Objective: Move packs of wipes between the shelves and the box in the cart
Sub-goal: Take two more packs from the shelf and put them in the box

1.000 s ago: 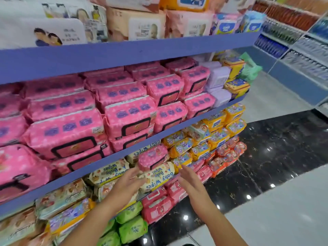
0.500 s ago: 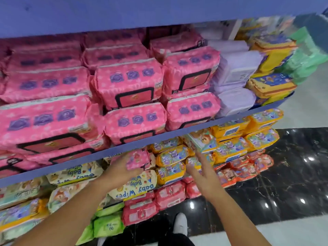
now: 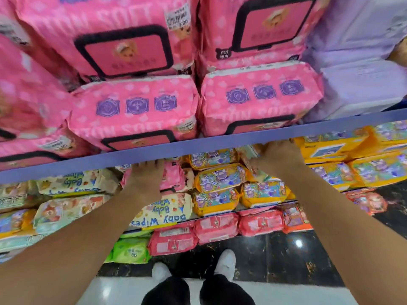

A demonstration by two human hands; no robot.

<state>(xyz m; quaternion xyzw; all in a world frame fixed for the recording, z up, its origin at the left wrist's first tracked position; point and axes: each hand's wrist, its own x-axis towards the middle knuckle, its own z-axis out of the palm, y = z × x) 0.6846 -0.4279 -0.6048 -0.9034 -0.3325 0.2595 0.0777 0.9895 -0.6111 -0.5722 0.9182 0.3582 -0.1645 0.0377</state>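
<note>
This was a shop, in an aisle of baby goods. A blue shelf [image 3: 220, 140] carried rows of identical pink packs [image 3: 132, 111], stacked and facing out, one bearing a printed price sticker [image 3: 178, 18]. Lilac packs [image 3: 361, 84] lay beside them. The shelves below held yellow packs [image 3: 220, 178], red packs [image 3: 217, 227], a green pack [image 3: 131, 249] and a "Baby Wipes" pack [image 3: 164, 211], mostly grouped by sort. A glossy dark floor [image 3: 286, 258] ran along the shelving's foot.
</note>
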